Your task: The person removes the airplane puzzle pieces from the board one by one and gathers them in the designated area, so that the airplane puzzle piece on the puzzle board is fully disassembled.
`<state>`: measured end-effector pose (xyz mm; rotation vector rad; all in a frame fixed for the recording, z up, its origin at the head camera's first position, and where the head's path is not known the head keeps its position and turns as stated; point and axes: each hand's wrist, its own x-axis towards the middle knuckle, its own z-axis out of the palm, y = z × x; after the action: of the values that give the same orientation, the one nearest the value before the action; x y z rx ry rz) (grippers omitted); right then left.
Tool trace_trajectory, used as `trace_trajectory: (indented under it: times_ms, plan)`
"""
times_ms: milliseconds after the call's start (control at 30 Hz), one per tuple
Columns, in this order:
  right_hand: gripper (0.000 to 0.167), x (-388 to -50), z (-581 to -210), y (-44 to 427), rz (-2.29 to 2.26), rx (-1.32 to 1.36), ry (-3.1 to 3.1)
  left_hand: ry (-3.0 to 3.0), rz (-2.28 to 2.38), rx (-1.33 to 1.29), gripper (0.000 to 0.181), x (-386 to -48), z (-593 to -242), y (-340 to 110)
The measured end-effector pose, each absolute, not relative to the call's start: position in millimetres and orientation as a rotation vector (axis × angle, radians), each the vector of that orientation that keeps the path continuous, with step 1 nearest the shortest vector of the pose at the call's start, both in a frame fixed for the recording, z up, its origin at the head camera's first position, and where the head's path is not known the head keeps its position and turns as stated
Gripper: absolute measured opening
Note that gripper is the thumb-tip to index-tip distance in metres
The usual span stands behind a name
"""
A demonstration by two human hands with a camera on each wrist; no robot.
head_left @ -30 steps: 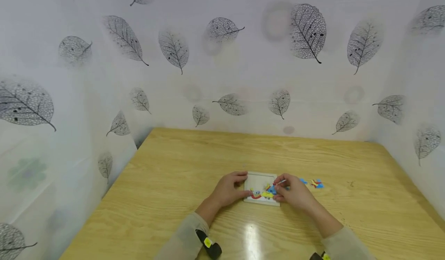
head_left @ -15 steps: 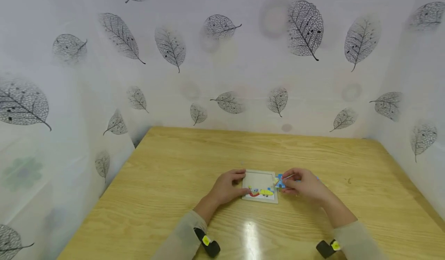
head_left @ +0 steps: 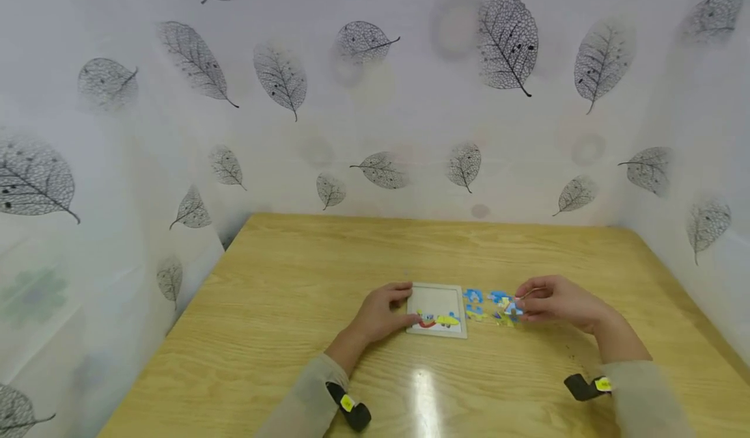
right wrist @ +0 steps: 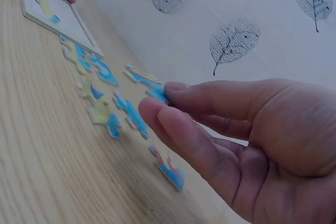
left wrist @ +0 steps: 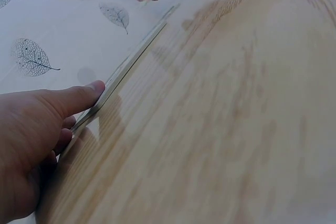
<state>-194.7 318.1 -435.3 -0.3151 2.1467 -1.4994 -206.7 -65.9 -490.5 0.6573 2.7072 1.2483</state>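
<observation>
My left hand [head_left: 381,314] holds the left side of a small puzzle board [head_left: 435,299] with a pale raised rim. In the left wrist view the thumb lies on the board's edge [left wrist: 131,61] and the other fingers are partly hidden. Along the board's near side sit fitted pieces [head_left: 448,321] in yellow, red and blue. To its right, my right hand [head_left: 559,302] pinches a blue and yellow jigsaw piece [right wrist: 143,78] between thumb and fingertips. That piece is raised above several loose jigsaw pieces [right wrist: 102,114] on the table.
Loose pieces [head_left: 473,295] lie close to the board's right edge. One more piece [right wrist: 168,169] rests below the right fingers in the right wrist view. The wooden table [head_left: 328,249] meets a leaf-patterned curtain [head_left: 398,99] at the back.
My right hand has moved right, from over the board to above the loose pieces, which are now more exposed. My left hand stays on the board. The head view has shifted slightly.
</observation>
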Motion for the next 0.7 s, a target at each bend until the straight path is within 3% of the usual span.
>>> trace_trajectory:
  times_ms: [333,700]
  plan:
    - [0.036,-194,-441,351,-1.416,-0.288,2.205,2.709,1.249,0.648,0.065,-206,-492,-66]
    - [0.030,-188,-438,338,-1.271,-0.090,2.336,2.700,1.276,0.663,0.065,-207,-489,-66]
